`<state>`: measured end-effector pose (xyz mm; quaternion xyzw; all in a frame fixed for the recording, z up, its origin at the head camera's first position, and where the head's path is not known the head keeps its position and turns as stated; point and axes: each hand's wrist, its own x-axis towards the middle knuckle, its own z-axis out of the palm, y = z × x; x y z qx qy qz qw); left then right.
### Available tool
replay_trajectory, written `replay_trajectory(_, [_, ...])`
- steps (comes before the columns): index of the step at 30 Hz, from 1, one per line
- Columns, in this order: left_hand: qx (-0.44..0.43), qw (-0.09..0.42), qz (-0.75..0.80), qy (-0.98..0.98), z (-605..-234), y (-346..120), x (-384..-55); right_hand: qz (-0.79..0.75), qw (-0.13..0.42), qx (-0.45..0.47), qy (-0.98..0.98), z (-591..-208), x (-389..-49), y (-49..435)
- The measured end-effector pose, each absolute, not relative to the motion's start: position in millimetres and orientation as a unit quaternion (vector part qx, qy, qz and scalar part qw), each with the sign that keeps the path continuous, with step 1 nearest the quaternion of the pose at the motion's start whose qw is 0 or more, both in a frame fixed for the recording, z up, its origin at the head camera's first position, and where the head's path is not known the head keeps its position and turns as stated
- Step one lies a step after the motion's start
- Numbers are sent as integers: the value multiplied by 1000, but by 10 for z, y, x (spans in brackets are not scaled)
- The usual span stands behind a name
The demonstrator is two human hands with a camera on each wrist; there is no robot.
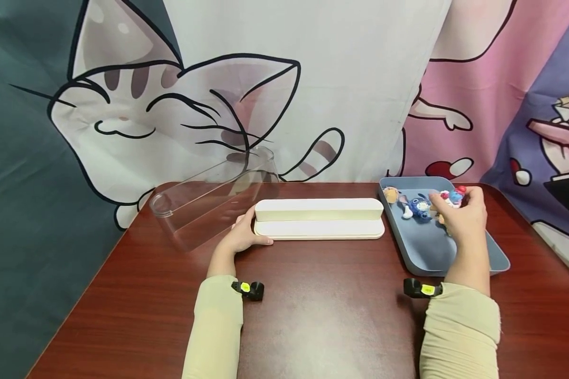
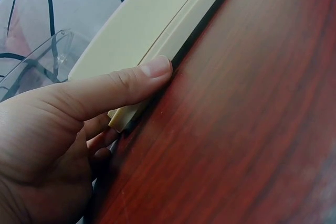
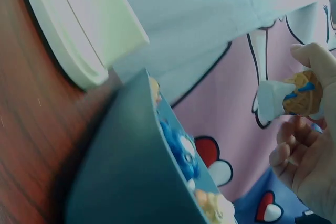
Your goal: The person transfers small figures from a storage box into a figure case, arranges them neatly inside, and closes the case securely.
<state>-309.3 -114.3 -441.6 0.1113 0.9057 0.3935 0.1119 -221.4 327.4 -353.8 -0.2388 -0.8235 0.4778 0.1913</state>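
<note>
A white two-step display stand [image 1: 320, 220] lies lengthwise on the table. My left hand [image 1: 241, 234] grips its left end, the thumb [image 2: 157, 67] along the front edge and the other fingers partly hidden round the end. Over the blue-grey tray [image 1: 427, 258], my right hand [image 1: 467, 213] pinches a small figurine [image 1: 455, 196] with red, blue and white parts. The right wrist view shows this figurine's whitish end and a tan, ridged part [image 3: 304, 95]. A blue big-eared figurine [image 1: 419, 207] and an orange-tan one [image 1: 391, 195] lie in the tray, with another partly behind my right hand.
A clear plastic cover [image 1: 208, 202] rests at the back left of the table, close to my left hand. The tray's left wall stands close to the stand's right end. A cartoon-printed cloth [image 1: 360, 79] hangs behind the brown wooden table [image 1: 313, 316].
</note>
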Motion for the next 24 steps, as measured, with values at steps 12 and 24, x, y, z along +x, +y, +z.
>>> replay_trajectory(12, [110,106,382,912,-4415,-1140,-3096,605,253,-202,-728,-3639,-2512,2861])
replay_trajectory(24, [108,104,391,908,-4421,-1143,-3093,570,140,-125,-800,-3646,-2539,2722])
